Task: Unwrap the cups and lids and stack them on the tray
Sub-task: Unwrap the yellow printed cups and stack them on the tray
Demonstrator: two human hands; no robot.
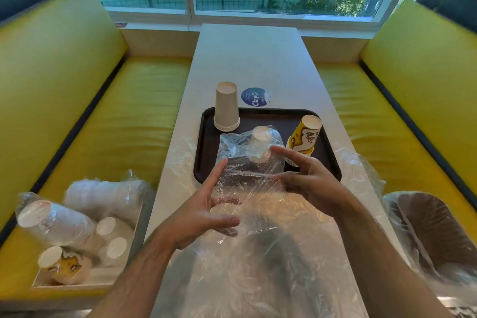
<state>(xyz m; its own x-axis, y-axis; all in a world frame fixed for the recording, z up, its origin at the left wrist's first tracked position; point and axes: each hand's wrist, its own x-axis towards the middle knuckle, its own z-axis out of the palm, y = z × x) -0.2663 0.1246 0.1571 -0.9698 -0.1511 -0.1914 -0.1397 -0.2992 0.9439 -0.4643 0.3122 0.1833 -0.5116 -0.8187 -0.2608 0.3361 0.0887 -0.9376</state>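
A dark tray (260,113) lies on the white table. An upside-down stack of plain white cups (226,108) stands on its far left corner. A tilted stack of yellow patterned cups (304,137) is at its right side. Between them stands a smaller white cup stack (260,144), still inside clear plastic wrap (258,253) that trails toward me. My left hand (206,210) and my right hand (308,178) hover on either side of the wrap with fingers spread, touching the film. A pale round item shows under the film by my left palm.
An open box (77,277) on the left yellow seat holds several wrapped cup stacks. A bin lined with plastic (428,227) sits on the right seat. A blue round sticker (255,97) is on the table behind the tray. Loose film lies beside the tray.
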